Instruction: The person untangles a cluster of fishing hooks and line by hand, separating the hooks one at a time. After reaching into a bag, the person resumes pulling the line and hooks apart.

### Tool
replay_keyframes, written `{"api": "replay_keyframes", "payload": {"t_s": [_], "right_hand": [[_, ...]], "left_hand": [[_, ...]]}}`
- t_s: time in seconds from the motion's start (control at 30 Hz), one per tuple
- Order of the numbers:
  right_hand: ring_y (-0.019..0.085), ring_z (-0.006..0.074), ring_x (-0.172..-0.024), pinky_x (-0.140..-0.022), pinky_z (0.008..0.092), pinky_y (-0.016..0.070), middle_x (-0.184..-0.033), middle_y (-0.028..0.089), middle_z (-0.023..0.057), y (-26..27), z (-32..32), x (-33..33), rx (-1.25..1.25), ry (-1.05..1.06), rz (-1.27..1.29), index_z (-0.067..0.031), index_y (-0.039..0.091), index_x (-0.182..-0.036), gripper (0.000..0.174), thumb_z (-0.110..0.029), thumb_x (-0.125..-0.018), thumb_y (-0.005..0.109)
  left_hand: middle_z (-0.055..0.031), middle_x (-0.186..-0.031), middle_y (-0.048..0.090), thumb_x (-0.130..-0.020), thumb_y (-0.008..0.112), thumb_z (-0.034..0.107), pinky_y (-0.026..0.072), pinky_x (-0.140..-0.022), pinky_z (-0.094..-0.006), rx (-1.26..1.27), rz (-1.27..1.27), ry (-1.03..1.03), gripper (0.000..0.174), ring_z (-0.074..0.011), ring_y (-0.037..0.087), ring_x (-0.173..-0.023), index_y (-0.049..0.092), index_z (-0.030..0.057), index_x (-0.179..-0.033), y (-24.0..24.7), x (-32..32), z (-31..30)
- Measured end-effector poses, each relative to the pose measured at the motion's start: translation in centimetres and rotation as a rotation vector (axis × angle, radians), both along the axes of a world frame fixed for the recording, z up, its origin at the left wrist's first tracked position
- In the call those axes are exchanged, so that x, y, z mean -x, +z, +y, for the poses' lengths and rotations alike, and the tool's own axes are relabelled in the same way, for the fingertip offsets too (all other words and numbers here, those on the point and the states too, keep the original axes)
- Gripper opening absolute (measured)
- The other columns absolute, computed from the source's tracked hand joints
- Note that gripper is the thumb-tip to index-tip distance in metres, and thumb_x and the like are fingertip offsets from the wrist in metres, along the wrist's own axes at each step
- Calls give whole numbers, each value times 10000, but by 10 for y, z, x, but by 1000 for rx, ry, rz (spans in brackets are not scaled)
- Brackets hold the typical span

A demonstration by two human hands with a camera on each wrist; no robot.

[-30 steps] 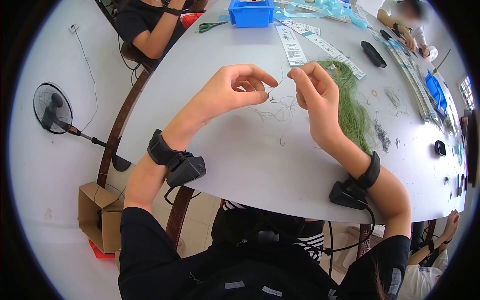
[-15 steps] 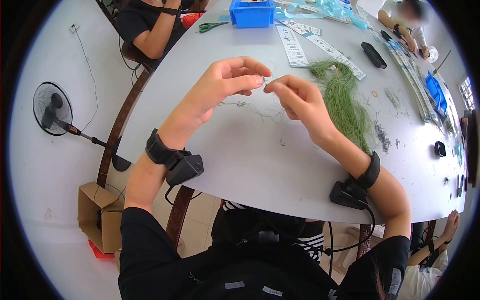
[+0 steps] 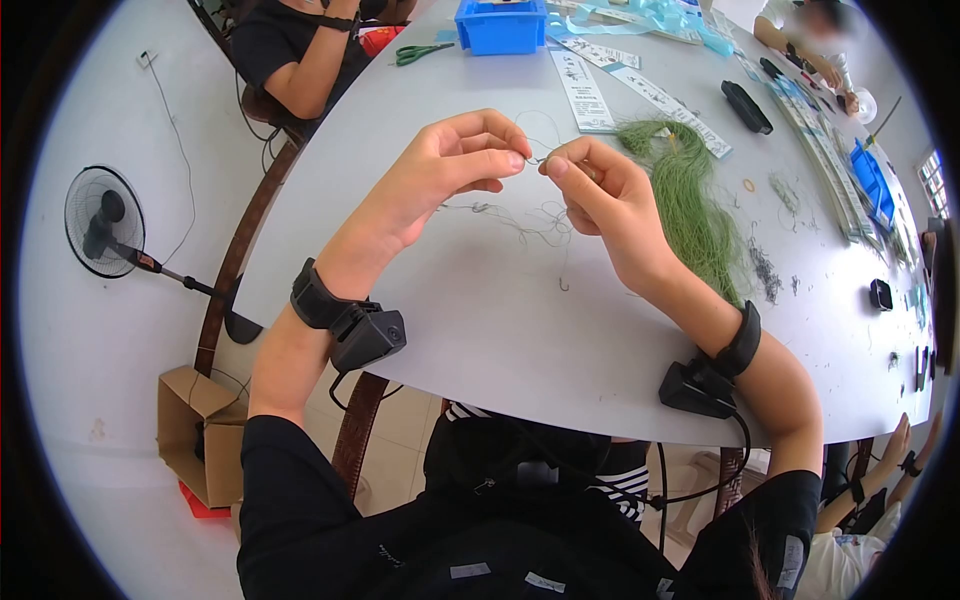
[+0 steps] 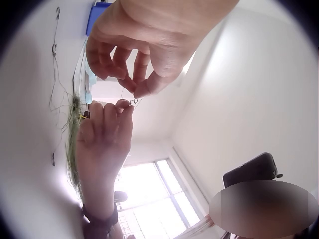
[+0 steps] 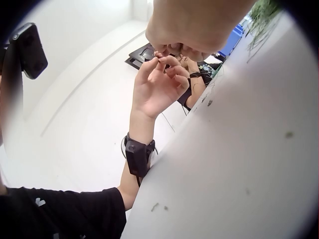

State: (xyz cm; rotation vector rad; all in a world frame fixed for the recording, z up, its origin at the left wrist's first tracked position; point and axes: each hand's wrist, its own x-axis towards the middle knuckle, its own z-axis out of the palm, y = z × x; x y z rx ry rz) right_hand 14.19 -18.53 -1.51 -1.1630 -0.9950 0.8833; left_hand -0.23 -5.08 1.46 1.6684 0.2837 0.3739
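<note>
My left hand (image 3: pixel 440 170) pinches a small fish hook (image 4: pixel 133 101) between thumb and forefinger, its curved part showing at the fingertips in the left wrist view. My right hand (image 3: pixel 610 195) has thumb and forefinger pinched on thin fishing line close beside it; whether these fingers also grip the hook, I cannot tell. A loop of the line (image 3: pixel 540 113) arches above both hands. Below them, tangled line with small hooks (image 3: pixel 480 208) lies on the table, and one loose-hanging end carries a hook (image 3: pixel 564 285). To the right of my right hand lies a bundle of green line (image 3: pixel 690 210).
Printed cards (image 3: pixel 582 95) lie at the back near a blue bin (image 3: pixel 500 27) and green-handled scissors (image 3: pixel 424 53). A black case (image 3: pixel 747 108) and dark piles of hooks (image 3: pixel 765 275) are on the right. Other people sit around the table (image 3: pixel 480 330).
Both hands have come closer together, the right one shifting left and slightly down. Over the last half second, the right fingertips have drawn a little right and up, and a line loop shows above.
</note>
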Motion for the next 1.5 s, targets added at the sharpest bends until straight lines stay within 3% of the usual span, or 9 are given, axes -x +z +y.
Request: {"api": "replay_keyframes", "payload": {"t_s": [0.3, 0.37, 0.5, 0.6, 0.7, 0.8, 1.0, 1.27, 1.5], "right_hand": [[306, 16, -512, -461, 203, 231, -581, 398, -80, -2, 1, 0, -53, -31, 50, -63, 568, -843, 118, -172, -876, 600], [297, 21, -512, -467, 207, 231, -577, 389, -80, -6, 3, 1, -96, -81, -107, -58, 562, -831, 88, -132, -860, 598], [283, 40, -506, -478, 221, 242, -549, 362, -62, -8, 4, 1, -159, -159, -339, -34, 544, -815, 81, -78, -813, 612], [288, 53, -494, -478, 242, 258, -523, 346, -37, -1, 1, 3, -55, -173, -518, -14, 550, -841, 107, -85, -797, 616], [292, 64, -483, -475, 259, 268, -505, 348, -21, -5, 2, 5, 76, -230, -523, 4, 560, -874, 136, -95, -794, 609], [294, 63, -478, -469, 262, 264, -497, 367, -22, -3, -1, 6, 3, -258, -400, 8, 570, -902, 149, -106, -810, 591], [288, 47, -481, -474, 244, 243, -499, 382, -31, 1, -1, 7, -52, -173, -471, -2, 569, -852, 123, -113, -828, 616], [296, 26, -497, -477, 229, 235, -516, 410, -50, -4, 2, 6, -120, -255, -376, -11, 565, -796, 109, -94, -834, 626], [306, 16, -505, -473, 221, 235, -522, 415, -57, -2, 0, 6, -111, -247, -374, -13, 573, -783, 113, -95, -829, 634]], "left_hand": [[29, -804, 599, -800, 645, 207, 417, -740, -224, -31, -24, -45, 136, -59, 535, -798, 617, 99, -878, -3, -1, 1], [32, -768, 554, -802, 630, 210, 411, -742, -216, -63, -11, -33, 126, -53, 497, -763, 591, 107, -863, 0, -1, -3], [11, -806, 588, -799, 636, 206, 411, -741, -217, -97, 6, -19, 130, -65, 520, -787, 600, 95, -856, -1, -1, -4], [2, -824, 601, -798, 640, 199, 411, -744, -219, -100, -9, -9, 130, -72, 531, -802, 605, 88, -856, -1, -1, -5], [3, -824, 601, -802, 641, 186, 412, -746, -220, -116, -16, 5, 122, -73, 534, -810, 609, 86, -864, -2, -1, -3], [4, -827, 602, -808, 640, 173, 412, -751, -219, -139, -30, 25, 113, -73, 538, -820, 616, 83, -873, -1, -1, -4], [1, -842, 607, -811, 646, 164, 422, -755, -215, -138, -21, 31, 115, -73, 549, -821, 622, 78, -885, -2, -1, -4], [-16, -899, 622, -808, 677, 190, 450, -802, -237, -201, 24, 58, 213, -95, 579, -886, 644, 45, -960, 1, -1, -6], [-13, -879, 620, -809, 677, 167, 452, -746, -214, -222, 15, 55, 207, -74, 570, -822, 647, 43, -972, 1, -1, -5]]}}
